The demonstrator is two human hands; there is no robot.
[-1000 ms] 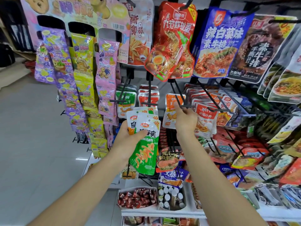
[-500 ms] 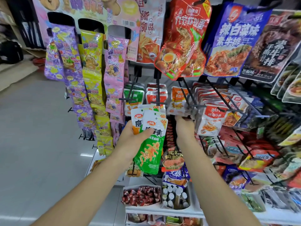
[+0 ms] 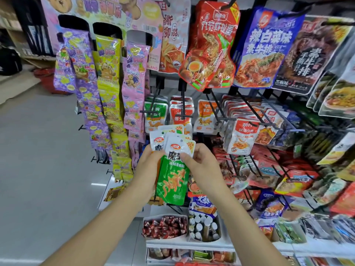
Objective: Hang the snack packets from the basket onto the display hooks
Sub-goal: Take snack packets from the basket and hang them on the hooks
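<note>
Glossy flat green packets (image 3: pixel 172 183), left hand (image 3: pixel 148 167) gripping

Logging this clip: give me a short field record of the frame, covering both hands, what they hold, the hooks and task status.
setting: shop rack of hanging snack packets
left hand: grips the green-and-white packets, fanned, from their left side
right hand: pinches the front packet near its white top
display hook: black, just above the hands, already loaded
basket: not in view
status: held packets not yet on a hook
</note>
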